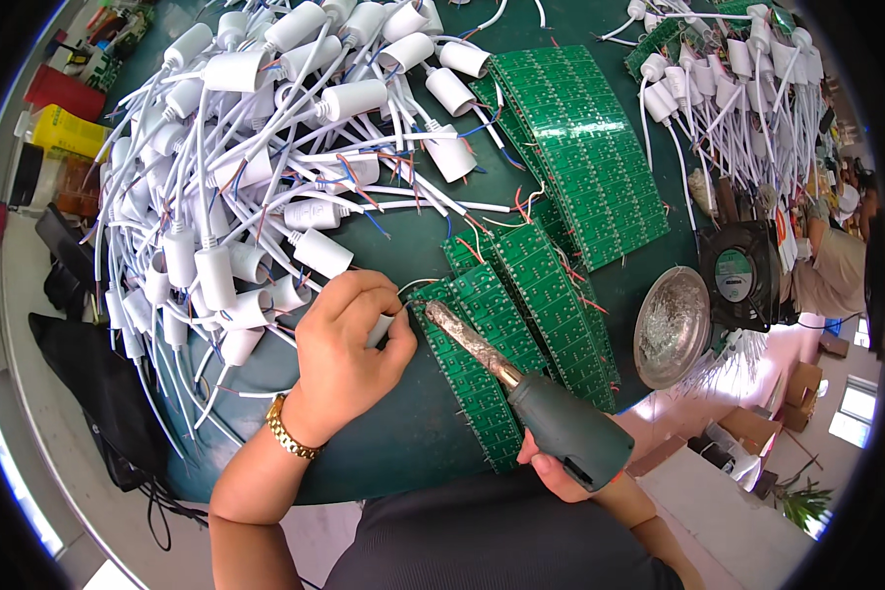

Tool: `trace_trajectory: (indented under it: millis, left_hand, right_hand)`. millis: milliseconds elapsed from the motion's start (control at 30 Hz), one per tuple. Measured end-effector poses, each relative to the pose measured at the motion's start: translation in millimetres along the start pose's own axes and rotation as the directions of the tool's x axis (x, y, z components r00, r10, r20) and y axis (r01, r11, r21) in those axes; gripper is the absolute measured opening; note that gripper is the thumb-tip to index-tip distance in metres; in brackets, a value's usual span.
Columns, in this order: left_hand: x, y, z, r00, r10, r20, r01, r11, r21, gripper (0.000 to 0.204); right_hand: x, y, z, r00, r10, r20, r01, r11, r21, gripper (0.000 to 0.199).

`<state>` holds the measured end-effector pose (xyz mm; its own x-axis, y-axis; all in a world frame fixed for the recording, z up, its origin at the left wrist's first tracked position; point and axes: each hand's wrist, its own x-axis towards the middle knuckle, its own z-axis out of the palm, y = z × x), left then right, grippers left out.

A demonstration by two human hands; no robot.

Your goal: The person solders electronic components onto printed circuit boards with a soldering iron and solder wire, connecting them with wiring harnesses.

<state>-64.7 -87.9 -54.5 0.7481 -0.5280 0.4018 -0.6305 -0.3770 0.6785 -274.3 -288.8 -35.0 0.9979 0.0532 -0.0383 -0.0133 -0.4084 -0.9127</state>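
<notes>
My left hand point(349, 339), a gold watch on its wrist, pinches a white cylindrical piece point(379, 331) that the fingers mostly hide. Thin wires run from beside the fingertips to the upper left corner of a green circuit board panel point(482, 349). Partly hidden by its handle, my right hand point(556, 477) grips a soldering iron point(570, 428) with a dark green handle and a scorched metal barrel. The iron's tip meets the wires at that corner of the panel. Under and beside this panel lie more green panels point(556, 300), with short red and white wires at their edges.
A heap of white cylindrical caps with cables point(216, 280) covers the table's left side. Further panels point(585, 147) lie at the back. On the right stand a metal dish point(672, 329), a black fan point(737, 275) and another pile of caps point(737, 88). A person's sleeve point(836, 265) shows beyond.
</notes>
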Motion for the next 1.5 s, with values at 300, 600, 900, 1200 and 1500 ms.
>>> trace_trajectory:
  millis: [300,600,900,1200,1500]
  left_hand:
    - [-0.7,0.5,-1.7,0.999,-0.029,0.018,0.029,0.999,-0.014,0.015]
    - [0.8,2.5,-3.8,0.998,-0.047,0.037,0.048,0.999,-0.026,0.012]
    - [1.6,3.1,-4.2,0.995,-0.079,0.059,0.082,0.995,-0.047,0.01]
    - [2.3,5.3,-3.4,0.992,-0.114,0.048,0.116,0.992,-0.043,0.008]
    - [3.3,9.7,0.3,0.987,-0.158,0.014,0.158,0.987,-0.003,0.008]
  right_hand:
    - [-7.9,-2.4,-6.9,0.99,0.097,0.101,-0.126,0.931,0.343,0.03]
    - [2.9,-9.3,-7.1,0.976,0.192,0.1,-0.204,0.972,0.117,0.028]
    - [1.9,-0.8,-1.1,0.988,0.155,0.023,-0.156,0.985,0.079,0.032]
    - [2.8,-2.9,-1.2,0.984,0.18,0.01,-0.18,0.976,0.122,0.033]
    - [11.0,-14.2,-1.4,0.984,0.177,0.001,-0.176,0.981,0.077,0.009]
